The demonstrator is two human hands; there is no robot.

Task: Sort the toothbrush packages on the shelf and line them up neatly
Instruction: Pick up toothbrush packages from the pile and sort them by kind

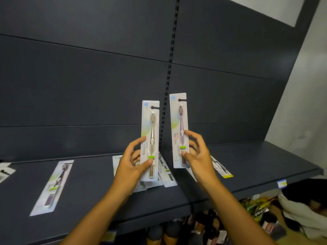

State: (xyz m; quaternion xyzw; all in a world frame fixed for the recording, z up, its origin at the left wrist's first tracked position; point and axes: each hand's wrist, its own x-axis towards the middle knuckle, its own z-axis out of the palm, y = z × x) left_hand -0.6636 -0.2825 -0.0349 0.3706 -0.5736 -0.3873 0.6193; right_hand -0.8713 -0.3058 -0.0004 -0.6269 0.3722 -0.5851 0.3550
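My left hand (131,162) grips a white package with a beige toothbrush (150,131), held upright above the dark shelf (99,181). My right hand (196,156) pinches a second upright package with a purple toothbrush (179,121) by its lower part. Both packages stand side by side in front of the back panel. Several more packages (165,174) lie in a loose pile on the shelf behind my hands. One package with a dark brush (53,187) lies flat at the left. Another package (221,167) lies to the right of my right hand.
A slotted upright (169,68) divides the dark back panel. A package corner (4,171) shows at the far left edge. A blue price tag (281,183) sits on the shelf's front lip. Bottles and snack bags (256,207) fill the lower shelf at the bottom right.
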